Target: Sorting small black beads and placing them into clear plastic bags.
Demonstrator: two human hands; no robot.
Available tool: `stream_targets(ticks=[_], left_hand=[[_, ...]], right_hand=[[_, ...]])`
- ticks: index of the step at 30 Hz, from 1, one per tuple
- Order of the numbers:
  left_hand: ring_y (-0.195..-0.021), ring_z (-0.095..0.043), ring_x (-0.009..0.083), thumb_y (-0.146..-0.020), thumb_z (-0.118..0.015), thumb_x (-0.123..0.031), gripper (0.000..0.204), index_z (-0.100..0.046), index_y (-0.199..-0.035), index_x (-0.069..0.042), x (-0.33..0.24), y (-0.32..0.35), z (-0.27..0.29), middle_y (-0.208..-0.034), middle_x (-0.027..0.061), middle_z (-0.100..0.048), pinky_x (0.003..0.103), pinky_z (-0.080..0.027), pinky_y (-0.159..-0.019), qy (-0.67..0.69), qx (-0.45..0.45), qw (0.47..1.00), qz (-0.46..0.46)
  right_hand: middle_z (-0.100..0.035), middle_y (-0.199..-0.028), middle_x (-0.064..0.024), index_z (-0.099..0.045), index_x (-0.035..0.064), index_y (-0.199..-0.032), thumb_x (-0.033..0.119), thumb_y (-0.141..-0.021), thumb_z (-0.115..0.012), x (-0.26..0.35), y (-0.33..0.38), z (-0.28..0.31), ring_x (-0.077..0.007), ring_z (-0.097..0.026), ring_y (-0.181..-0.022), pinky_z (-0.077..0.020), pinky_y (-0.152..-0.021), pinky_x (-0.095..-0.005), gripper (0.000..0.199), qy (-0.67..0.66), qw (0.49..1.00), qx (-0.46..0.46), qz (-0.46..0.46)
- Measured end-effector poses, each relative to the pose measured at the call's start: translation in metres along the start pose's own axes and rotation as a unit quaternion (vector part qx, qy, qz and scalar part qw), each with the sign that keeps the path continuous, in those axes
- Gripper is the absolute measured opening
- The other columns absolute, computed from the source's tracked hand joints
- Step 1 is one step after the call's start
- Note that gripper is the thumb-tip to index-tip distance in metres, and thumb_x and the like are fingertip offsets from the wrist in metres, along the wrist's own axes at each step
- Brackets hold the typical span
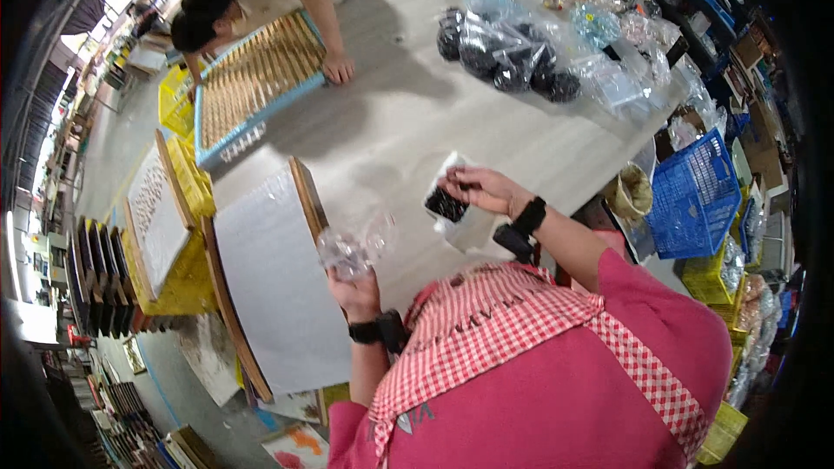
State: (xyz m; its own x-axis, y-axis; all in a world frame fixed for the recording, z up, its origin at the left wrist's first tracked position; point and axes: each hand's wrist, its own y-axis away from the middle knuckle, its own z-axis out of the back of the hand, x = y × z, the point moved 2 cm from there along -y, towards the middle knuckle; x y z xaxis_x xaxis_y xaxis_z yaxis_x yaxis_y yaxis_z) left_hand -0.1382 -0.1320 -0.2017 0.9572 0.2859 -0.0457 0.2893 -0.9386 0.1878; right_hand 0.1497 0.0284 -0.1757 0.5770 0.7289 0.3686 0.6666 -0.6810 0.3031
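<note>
My left hand [356,292] is closed around a crumpled clear plastic bag [344,252], whose contents I cannot make out. The bag is held up beside the wooden edge of a white board. Over a small white tray [453,160] on the table, my right hand [488,190] has its fingers curled together. Small black pieces [445,207] lie in that tray just under the fingertips. Whatever those fingers hold, if anything, is too small to tell. Both wrists carry black straps with a small black device.
A wood-edged white board [276,269] leans at the table's left. Across the table [391,113], a person holds a blue-framed rack [261,78]. Clear bags of black balls [504,52] lie at the far right. A blue crate [695,200] stands beyond the right edge.
</note>
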Motion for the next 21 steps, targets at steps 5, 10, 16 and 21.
stream_targets(ticks=[5, 10, 16, 21], left_hand=[[-0.123, -0.047, 0.0297, -0.099, -0.032, -0.028, 0.043, -0.043, -0.133, -0.004, 0.005, 0.008, -0.026, -0.135, 0.0149, -0.048, 0.046, -0.043, -0.100, -0.009, -0.077, 0.997, -0.016], [-0.124, -0.045, 0.0305, -0.099, -0.032, -0.028, 0.043, -0.042, -0.133, -0.004, 0.007, 0.015, -0.023, -0.136, 0.0146, -0.047, 0.045, -0.042, -0.100, 0.009, -0.082, 0.997, 0.002], [-0.129, -0.040, 0.0304, -0.099, -0.031, -0.028, 0.045, -0.039, -0.137, -0.005, 0.008, 0.020, -0.027, -0.141, 0.0152, -0.041, 0.045, -0.041, -0.101, 0.001, -0.058, 0.998, 0.018], [-0.130, -0.038, 0.0317, -0.099, -0.031, -0.029, 0.045, -0.039, -0.137, -0.006, 0.012, 0.020, -0.034, -0.141, 0.0156, -0.040, 0.047, -0.039, -0.103, 0.021, -0.051, 0.998, 0.022]], right_hand=[[-0.044, -0.124, -0.0295, -0.040, -0.0089, -0.116, -0.004, -0.093, -0.033, 0.007, 0.007, -0.047, -0.0368, -0.048, -0.119, -0.0461, -0.101, -0.0410, 0.025, -0.038, 0.999, 0.001, 0.004], [-0.043, -0.126, -0.0306, -0.039, -0.0077, -0.119, -0.006, -0.087, -0.031, 0.005, 0.015, -0.050, -0.0396, -0.044, -0.122, -0.0421, -0.104, -0.0453, 0.032, -0.074, 0.997, -0.001, 0.002], [-0.041, -0.129, -0.0306, -0.037, -0.0061, -0.124, -0.009, -0.083, -0.033, 0.004, 0.021, -0.056, -0.0402, -0.043, -0.123, -0.0420, -0.104, -0.0467, 0.041, -0.054, 0.998, -0.014, 0.002], [-0.041, -0.129, -0.0304, -0.037, -0.0057, -0.124, -0.009, -0.082, -0.033, 0.003, 0.021, -0.056, -0.0405, -0.043, -0.123, -0.0419, -0.104, -0.0469, 0.042, -0.054, 0.999, -0.007, -0.005]])
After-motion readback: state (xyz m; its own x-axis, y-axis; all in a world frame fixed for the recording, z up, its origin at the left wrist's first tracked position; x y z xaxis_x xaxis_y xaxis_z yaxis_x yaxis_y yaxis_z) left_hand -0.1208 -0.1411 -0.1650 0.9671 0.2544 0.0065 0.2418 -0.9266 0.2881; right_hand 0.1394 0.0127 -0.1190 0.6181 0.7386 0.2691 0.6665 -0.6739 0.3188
